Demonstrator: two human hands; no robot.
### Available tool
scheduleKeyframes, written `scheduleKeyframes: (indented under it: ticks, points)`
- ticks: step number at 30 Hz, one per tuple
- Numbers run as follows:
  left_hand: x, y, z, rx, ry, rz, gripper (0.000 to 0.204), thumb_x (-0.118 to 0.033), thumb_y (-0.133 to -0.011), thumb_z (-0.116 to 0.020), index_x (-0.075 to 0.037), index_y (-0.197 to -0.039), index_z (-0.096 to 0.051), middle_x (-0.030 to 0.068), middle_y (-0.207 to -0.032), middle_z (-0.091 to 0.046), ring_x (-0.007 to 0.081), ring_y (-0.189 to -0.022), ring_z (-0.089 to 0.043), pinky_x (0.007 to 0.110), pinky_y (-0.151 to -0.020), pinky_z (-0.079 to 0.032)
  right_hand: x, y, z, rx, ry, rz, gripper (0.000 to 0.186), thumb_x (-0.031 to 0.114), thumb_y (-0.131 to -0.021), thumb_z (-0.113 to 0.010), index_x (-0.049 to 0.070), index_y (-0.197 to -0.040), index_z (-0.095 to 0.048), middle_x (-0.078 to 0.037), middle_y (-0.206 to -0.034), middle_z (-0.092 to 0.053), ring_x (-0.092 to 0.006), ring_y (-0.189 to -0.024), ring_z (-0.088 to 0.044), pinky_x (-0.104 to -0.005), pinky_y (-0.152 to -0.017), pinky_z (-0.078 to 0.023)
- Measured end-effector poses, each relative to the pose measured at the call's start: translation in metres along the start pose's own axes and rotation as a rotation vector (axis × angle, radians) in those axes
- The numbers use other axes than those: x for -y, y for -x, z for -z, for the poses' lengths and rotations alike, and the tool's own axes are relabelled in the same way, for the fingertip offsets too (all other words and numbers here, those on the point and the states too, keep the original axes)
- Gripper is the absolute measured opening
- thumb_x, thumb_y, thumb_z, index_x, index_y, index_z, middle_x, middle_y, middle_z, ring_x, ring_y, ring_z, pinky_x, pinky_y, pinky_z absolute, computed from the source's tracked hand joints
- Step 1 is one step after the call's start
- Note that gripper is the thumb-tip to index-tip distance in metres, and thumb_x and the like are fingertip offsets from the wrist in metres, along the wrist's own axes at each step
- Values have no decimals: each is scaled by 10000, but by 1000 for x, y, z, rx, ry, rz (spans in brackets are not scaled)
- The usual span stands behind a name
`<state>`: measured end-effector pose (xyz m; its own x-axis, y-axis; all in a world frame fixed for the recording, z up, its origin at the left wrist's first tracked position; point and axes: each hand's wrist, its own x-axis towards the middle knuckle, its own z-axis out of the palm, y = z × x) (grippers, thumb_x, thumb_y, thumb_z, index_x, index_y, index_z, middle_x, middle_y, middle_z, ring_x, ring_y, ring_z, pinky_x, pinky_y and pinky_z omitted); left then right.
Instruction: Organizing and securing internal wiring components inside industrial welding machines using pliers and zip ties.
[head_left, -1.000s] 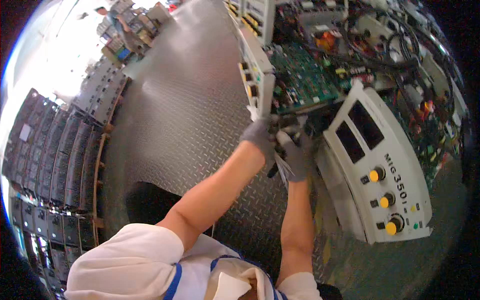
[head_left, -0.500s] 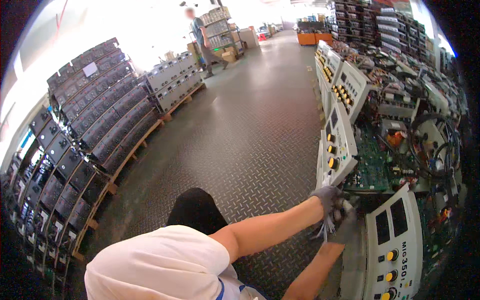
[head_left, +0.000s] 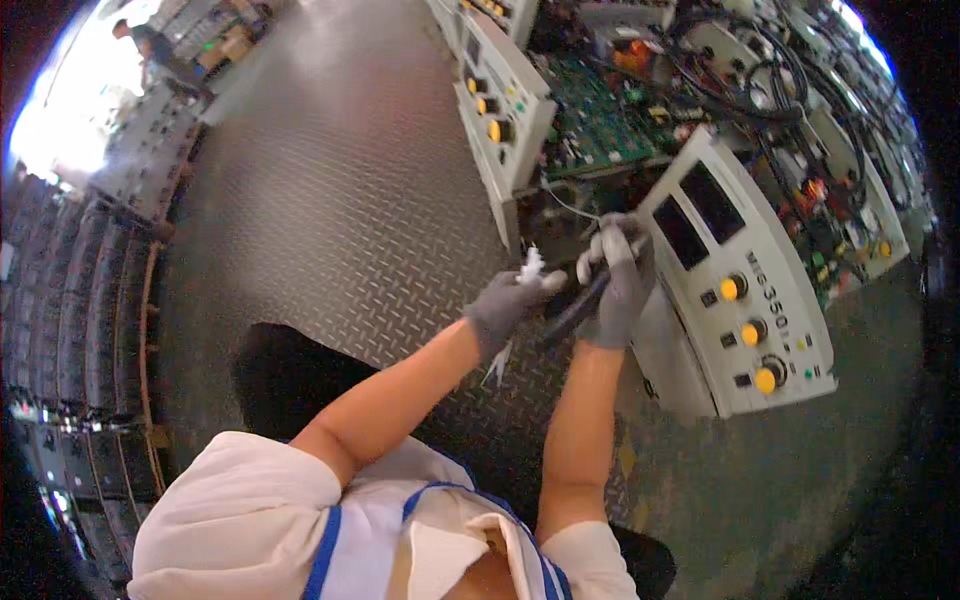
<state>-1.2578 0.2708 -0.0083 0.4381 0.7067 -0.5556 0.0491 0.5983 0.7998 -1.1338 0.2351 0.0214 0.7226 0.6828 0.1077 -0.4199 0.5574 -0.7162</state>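
Note:
My left hand [head_left: 508, 308], in a grey glove with bare fingertips, is closed around a bundle of white cable ties [head_left: 531, 265]. Their heads stick out at the top and the thin tails hang below the fist. To its right, my right hand [head_left: 618, 280], gloved alike, pinches the end of a curved white strip [head_left: 572, 203] that looks like a single cable tie. A blurred dark strip [head_left: 578, 312], perhaps a cable, runs beside the right palm. Just right of that hand leans a light grey machine front panel [head_left: 745, 270] with yellow knobs and dark display windows.
Another knobbed panel [head_left: 505, 110] stands ahead, beside a green circuit board [head_left: 605, 110]. Black cables [head_left: 760, 90] tangle over the machines at right. Stacked grey units [head_left: 70, 270] line the left side. A person [head_left: 160, 60] stands far left on the patterned metal floor [head_left: 330, 200].
My view has turned right and down. The hands, close together before, are now apart: the left with the tie bundle, the right by the panel. The white strip now shows between the panels.

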Motion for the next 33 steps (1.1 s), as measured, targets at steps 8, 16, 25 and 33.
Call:
scheduleKeyframes:
  ticks: [8,16,25,33]
  points:
    - [5,7,0,12,-252,-367,190,-111,-790,-673,2,-942,-652,14,-777,-626,66,-688,-540,232,-608,-443,-35,42,8,-141,-104,-377,186,225,-807,-602,80,-916,-559,-28,-764,-550,-107,-665,-523,-247,-571,-432]
    - [-6,-7,15,-252,131,-220,253,-197,-806,-675,-39,-999,-634,-9,-742,-603,98,-641,-533,254,-601,-436,-63,34,57,3,-13,-369,438,162,-768,-621,55,-1175,-500,-78,-982,-591,-226,-902,-566,-357,-836,-451]
    - [-44,-43,-15,334,489,3,142,-293,-925,-524,-157,-884,-529,-83,-559,-343,38,-391,-281,201,-341,-209,-82,-14,35,124,817,71,546,354,-753,-631,48,-1165,-448,-108,-1037,-555,-244,-920,-522,-341,-792,-419]
    - [-40,-31,-16,305,558,36,124,-259,-941,-495,-165,-966,-570,-96,-541,-294,37,-385,-261,198,-328,-200,-79,-30,20,159,699,39,279,345,-868,-524,91,-982,-530,-43,-857,-552,-164,-707,-513,-298,-604,-431]
